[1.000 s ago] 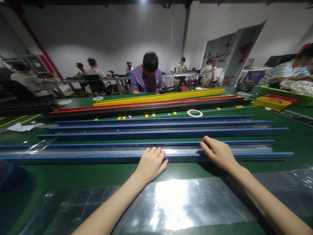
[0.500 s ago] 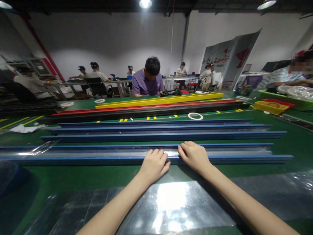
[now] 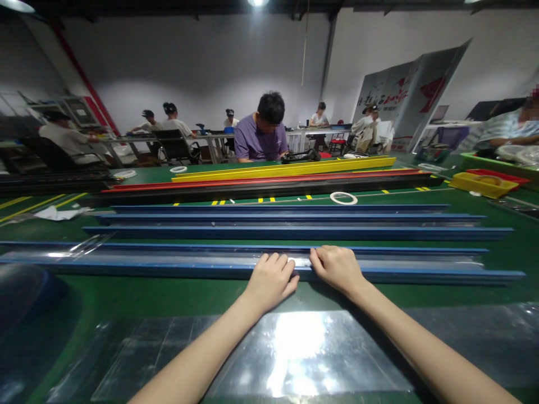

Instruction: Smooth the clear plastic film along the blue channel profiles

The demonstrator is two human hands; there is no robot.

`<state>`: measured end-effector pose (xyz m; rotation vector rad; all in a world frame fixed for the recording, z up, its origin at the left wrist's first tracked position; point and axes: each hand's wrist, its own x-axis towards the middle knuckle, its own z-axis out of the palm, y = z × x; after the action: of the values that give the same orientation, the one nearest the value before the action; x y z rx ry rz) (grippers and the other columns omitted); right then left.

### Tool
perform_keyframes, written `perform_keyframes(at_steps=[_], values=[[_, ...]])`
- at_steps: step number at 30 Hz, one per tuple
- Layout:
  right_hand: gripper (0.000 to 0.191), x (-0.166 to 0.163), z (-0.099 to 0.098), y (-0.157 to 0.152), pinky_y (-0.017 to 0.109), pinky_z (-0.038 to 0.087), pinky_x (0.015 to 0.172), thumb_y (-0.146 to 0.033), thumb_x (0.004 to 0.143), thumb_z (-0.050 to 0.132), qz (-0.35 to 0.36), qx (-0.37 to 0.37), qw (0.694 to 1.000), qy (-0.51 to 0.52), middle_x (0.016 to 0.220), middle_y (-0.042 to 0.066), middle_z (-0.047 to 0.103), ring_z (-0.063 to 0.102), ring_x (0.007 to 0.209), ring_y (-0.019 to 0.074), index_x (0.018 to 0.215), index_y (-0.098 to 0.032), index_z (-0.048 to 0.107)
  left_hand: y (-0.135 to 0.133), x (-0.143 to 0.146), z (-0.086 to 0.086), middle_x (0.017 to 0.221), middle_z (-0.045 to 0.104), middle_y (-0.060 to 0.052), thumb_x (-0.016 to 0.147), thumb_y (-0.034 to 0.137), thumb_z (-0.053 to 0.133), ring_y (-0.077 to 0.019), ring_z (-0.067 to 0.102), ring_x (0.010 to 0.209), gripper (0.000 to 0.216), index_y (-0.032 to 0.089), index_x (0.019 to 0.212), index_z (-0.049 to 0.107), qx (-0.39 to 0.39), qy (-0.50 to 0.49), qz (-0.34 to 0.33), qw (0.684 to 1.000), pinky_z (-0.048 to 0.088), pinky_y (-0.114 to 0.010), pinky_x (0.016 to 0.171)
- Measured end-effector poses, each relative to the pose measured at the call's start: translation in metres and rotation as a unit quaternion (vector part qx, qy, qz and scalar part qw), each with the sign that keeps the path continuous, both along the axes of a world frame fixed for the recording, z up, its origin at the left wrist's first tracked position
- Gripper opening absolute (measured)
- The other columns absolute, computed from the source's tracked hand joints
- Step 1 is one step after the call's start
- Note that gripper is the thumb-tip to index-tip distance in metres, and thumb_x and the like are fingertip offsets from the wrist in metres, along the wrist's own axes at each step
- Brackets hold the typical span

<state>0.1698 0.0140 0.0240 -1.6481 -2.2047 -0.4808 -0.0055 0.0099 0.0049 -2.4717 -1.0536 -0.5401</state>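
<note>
A long blue channel point(image 3: 421, 276) lies across the green table, with clear plastic film point(image 3: 63, 255) along its trough. My left hand point(image 3: 273, 280) is closed over the channel's near rim, its fingers bent down into the trough and its thumb on the near side. Just to the right, my right hand point(image 3: 339, 270) is closed in a pinch above the same trough. Its curled fingers hide whatever may be between them. Under my forearms, a shiny clear sheet point(image 3: 236, 365) lies flat on the table.
More blue channels point(image 3: 295, 232) lie parallel behind, then black and red strips point(image 3: 252, 189) and a yellow strip point(image 3: 286, 169). A white ring point(image 3: 343, 198) and a yellow tray point(image 3: 484, 184) are farther back. A person in purple point(image 3: 259, 137) sits opposite. A blue rounded object point(image 3: 25, 297) is at left.
The view has turned slightly left, so the scene sits farther right in the picture. Both hands remain on the channel, nearly unchanged in shape; the left has come slightly closer to the right.
</note>
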Motion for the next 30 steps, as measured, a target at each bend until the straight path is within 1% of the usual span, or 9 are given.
perform_keyframes(at_steps=[5, 9, 12, 18, 23, 26, 30], values=[[0.041, 0.003, -0.003, 0.002, 0.026, 0.021, 0.048, -0.027, 0.083, 0.034, 0.025, 0.035, 0.999, -0.006, 0.054, 0.004, 0.061, 0.053, 0.049, 0.0104, 0.053, -0.016, 0.059, 0.0, -0.003, 0.0, 0.077, 0.056, -0.004, 0.081, 0.033, 0.042, -0.0182, 0.048, 0.072, 0.025, 0.015, 0.095, 0.052, 0.029, -0.002, -0.021, 0.999, 0.032, -0.032, 0.062], [0.041, 0.013, -0.007, 0.003, 0.025, 0.021, 0.048, -0.027, 0.083, 0.034, 0.052, 0.075, 0.996, -0.009, 0.05, 0.003, 0.058, 0.05, 0.046, 0.0096, 0.051, -0.016, 0.056, -0.002, -0.004, 0.0, 0.077, 0.057, -0.004, 0.081, 0.032, 0.042, -0.0179, 0.049, 0.073, 0.026, 0.015, 0.096, 0.053, 0.058, -0.026, -0.015, 0.998, 0.033, -0.033, 0.067], [0.041, 0.028, -0.009, 0.003, 0.025, 0.02, 0.047, -0.026, 0.083, 0.034, 0.067, 0.114, 0.991, -0.009, 0.046, 0.002, 0.054, 0.048, 0.044, 0.0088, 0.049, -0.016, 0.054, -0.003, -0.004, 0.001, 0.078, 0.057, -0.004, 0.081, 0.033, 0.042, -0.0181, 0.049, 0.074, 0.026, 0.015, 0.095, 0.054, 0.07, -0.043, -0.004, 0.997, 0.033, -0.034, 0.069], [0.04, 0.066, -0.009, 0.0, 0.024, 0.022, 0.047, -0.024, 0.083, 0.036, 0.101, 0.16, 0.982, -0.028, 0.043, 0.0, 0.047, 0.041, 0.041, 0.0075, 0.045, -0.017, 0.049, -0.002, -0.005, 0.0, 0.076, 0.057, -0.006, 0.081, 0.036, 0.042, -0.0183, 0.05, 0.073, 0.026, 0.015, 0.088, 0.055, 0.064, -0.048, 0.026, 0.996, 0.034, -0.032, 0.065], [0.039, 0.09, -0.011, -0.003, 0.024, 0.023, 0.047, -0.022, 0.081, 0.038, 0.09, 0.19, 0.977, -0.031, 0.042, -0.001, 0.044, 0.038, 0.041, 0.0075, 0.043, -0.017, 0.046, -0.002, -0.004, 0.001, 0.075, 0.056, -0.005, 0.082, 0.039, 0.042, -0.018, 0.05, 0.072, 0.028, 0.015, 0.084, 0.055, 0.058, -0.042, 0.038, 0.997, 0.034, -0.031, 0.064], [0.038, 0.093, -0.012, -0.005, 0.024, 0.024, 0.047, -0.022, 0.081, 0.039, 0.078, 0.188, 0.979, -0.029, 0.043, -0.001, 0.045, 0.039, 0.042, 0.0078, 0.044, -0.017, 0.046, -0.003, -0.004, 0.002, 0.073, 0.056, -0.005, 0.082, 0.039, 0.041, -0.0174, 0.049, 0.071, 0.028, 0.015, 0.076, 0.054, 0.056, -0.035, 0.04, 0.997, 0.034, -0.03, 0.063], [0.039, 0.09, -0.01, -0.007, 0.024, 0.024, 0.048, -0.023, 0.082, 0.037, 0.059, 0.157, 0.986, -0.021, 0.044, -0.001, 0.045, 0.04, 0.043, 0.0082, 0.045, -0.018, 0.047, -0.003, -0.003, 0.003, 0.07, 0.055, -0.005, 0.083, 0.038, 0.04, -0.0173, 0.048, 0.068, 0.029, 0.016, 0.07, 0.053, 0.055, -0.022, 0.042, 0.997, 0.032, -0.03, 0.06]])
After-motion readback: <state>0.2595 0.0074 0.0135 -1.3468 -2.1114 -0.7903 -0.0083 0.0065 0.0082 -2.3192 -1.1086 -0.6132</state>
